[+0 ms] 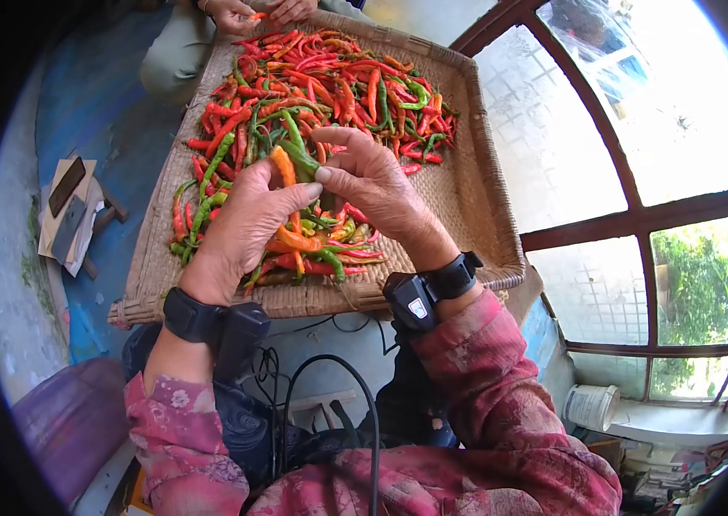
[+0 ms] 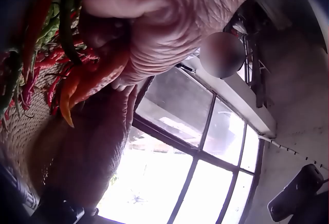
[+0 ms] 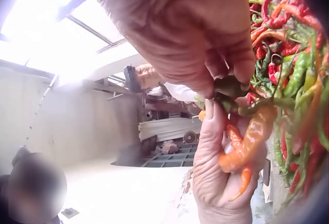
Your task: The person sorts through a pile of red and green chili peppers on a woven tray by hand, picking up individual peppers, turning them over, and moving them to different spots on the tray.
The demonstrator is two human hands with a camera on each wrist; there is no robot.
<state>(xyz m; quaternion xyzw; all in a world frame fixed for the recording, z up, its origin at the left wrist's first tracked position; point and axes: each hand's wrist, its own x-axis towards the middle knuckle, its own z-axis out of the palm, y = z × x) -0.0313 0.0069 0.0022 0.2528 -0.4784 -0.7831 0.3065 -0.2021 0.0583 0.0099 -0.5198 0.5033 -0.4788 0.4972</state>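
My left hand (image 1: 248,211) holds orange chili peppers (image 3: 253,136) in its curled fingers; one orange tip sticks out above the thumb and others hang below the palm. Between thumb and fingertips, my right hand (image 1: 373,181) pinches a dark green chili pepper (image 1: 300,160), right beside the left thumb and the orange tip. Both hands are close together over a heap of red, orange and green chili peppers (image 1: 312,77). The heap lies in a large woven tray (image 1: 467,206). A smaller, mixed pile of chili peppers (image 1: 342,249) shows under my hands.
Across the tray, another person's hands (image 1: 291,9) hold a small orange-red piece. Left of the tray, dark flat objects (image 1: 67,185) lie on a small stool. Framed windows (image 1: 553,129) stand along the right, with a white bucket (image 1: 592,406) below. A black cable (image 1: 373,413) loops across my lap.
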